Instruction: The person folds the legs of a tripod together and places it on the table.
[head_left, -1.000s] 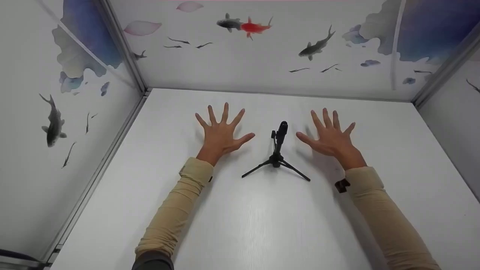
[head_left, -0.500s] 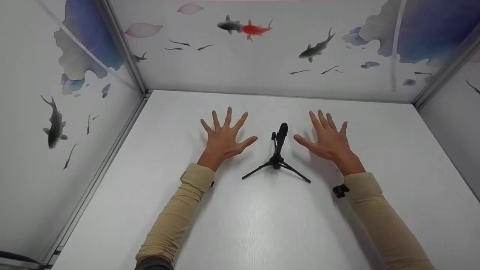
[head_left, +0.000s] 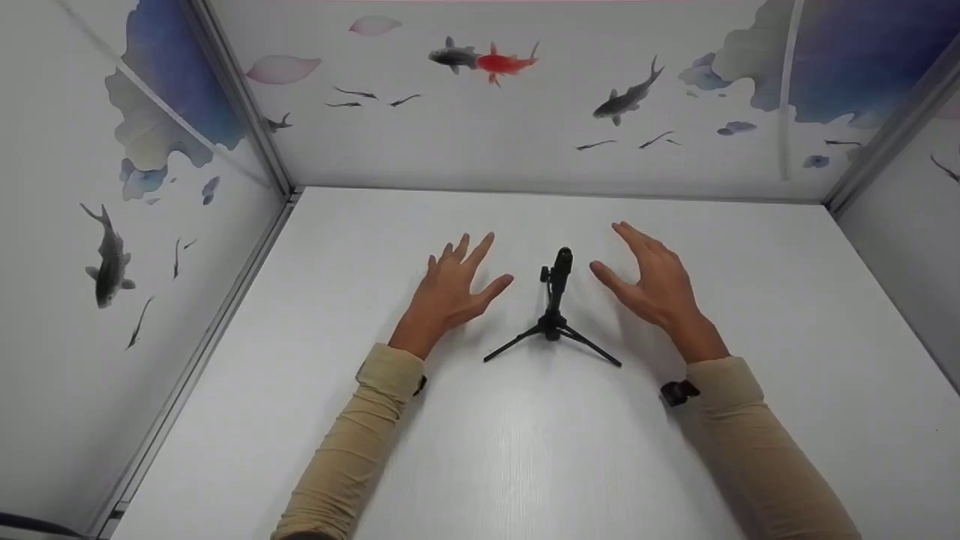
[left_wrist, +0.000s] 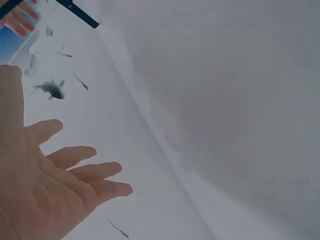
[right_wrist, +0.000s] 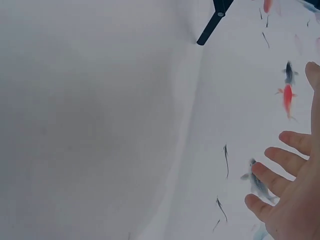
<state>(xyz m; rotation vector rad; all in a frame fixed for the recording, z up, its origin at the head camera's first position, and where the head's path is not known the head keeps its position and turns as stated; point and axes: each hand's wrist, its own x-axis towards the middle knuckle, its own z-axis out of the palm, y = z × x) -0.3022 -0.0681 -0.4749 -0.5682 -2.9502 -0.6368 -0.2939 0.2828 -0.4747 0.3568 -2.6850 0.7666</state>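
Observation:
A small black tripod stand (head_left: 553, 315) stands upright on the white table between the two hands, its legs spread and a thicker black piece at its top. To its left, the left hand (head_left: 446, 294) is held with fingers apart and thumb toward the stand, touching nothing. On the other side, the right hand (head_left: 656, 285) has its thumb toward the stand and its fingers slightly bent, also apart from it. Both palms appear bare in the wrist views, the left hand (left_wrist: 45, 185) and the right hand (right_wrist: 300, 200). Each wrist view catches only a leg of the stand.
The white table (head_left: 480, 450) is bounded by a back panel (head_left: 480, 127) and side panels printed with fish and blue shapes. Metal rails (head_left: 255, 105) run up the corners. A dark item (head_left: 679, 392) sits at the right cuff.
Both hands have turned from palms down with widely spread fingers toward palms facing the stand, and their fingers have drawn closer together. The tripod stand has stayed in place.

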